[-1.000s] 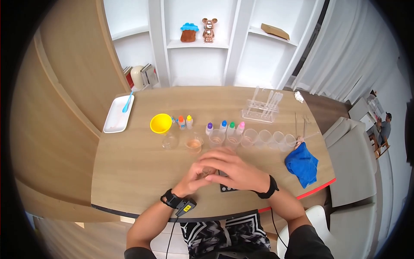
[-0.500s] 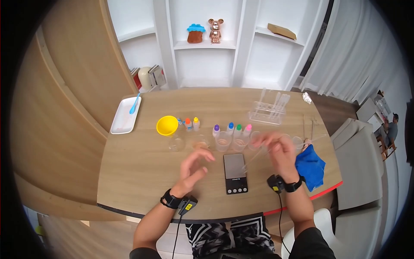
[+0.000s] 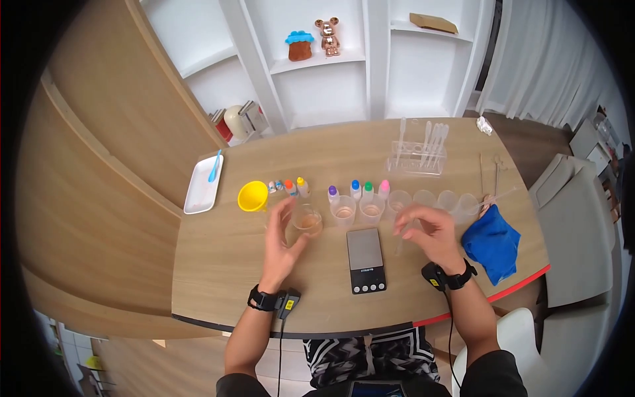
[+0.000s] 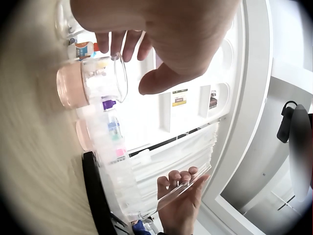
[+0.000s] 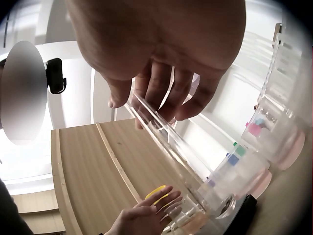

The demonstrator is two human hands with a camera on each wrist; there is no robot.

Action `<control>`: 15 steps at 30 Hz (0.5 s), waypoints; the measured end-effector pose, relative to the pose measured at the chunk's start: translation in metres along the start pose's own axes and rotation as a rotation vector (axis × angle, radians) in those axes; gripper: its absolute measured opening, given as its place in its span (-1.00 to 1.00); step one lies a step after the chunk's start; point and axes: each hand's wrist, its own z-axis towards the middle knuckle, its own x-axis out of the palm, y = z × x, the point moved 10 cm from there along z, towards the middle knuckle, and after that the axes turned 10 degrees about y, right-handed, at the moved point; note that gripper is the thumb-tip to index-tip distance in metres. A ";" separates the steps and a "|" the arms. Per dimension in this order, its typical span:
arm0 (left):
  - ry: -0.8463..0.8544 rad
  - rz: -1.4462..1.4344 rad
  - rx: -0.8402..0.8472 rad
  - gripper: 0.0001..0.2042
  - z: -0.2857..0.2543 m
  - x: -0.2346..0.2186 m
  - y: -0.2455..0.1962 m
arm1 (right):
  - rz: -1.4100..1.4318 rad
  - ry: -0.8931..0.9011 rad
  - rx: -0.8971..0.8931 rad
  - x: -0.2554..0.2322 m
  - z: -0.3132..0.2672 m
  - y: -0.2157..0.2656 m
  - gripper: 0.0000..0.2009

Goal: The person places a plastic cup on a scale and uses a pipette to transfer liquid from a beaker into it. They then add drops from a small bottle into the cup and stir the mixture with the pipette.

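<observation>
My left hand point(image 3: 281, 248) reaches beside a clear beaker point(image 3: 307, 220) with a little pinkish liquid. In the left wrist view its fingers and thumb are spread near the rim of that beaker point(image 4: 71, 87). On the right, my other hand point(image 3: 433, 235) pinches a slender clear rod point(image 5: 168, 134) between thumb and fingers. The rod slants down and away from the hand, also showing in the left wrist view. Between the hands lies a black scale point(image 3: 366, 258) with a grey top. Two clear cups point(image 3: 344, 210) with pinkish liquid stand just behind it.
A yellow bowl-shaped container point(image 3: 253, 196) and several capped bottles point(image 3: 302, 186) stand behind the left hand. To the right are more clear cups point(image 3: 423, 202), a blue cloth point(image 3: 491, 245) and a tube rack point(image 3: 417, 162). A white tray point(image 3: 204, 188) lies far left.
The hands, together over the scale at first, have parted. The right hand moved right with the rod; the left moved left to the beaker.
</observation>
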 end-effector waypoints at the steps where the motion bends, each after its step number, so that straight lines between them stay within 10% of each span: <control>1: 0.016 -0.021 -0.017 -0.22 0.000 0.004 0.005 | -0.006 0.001 0.008 0.000 0.000 -0.001 -0.85; 15: 0.062 -0.284 -0.156 -0.40 0.002 0.016 0.039 | -0.080 0.068 0.132 0.005 0.001 -0.013 -0.87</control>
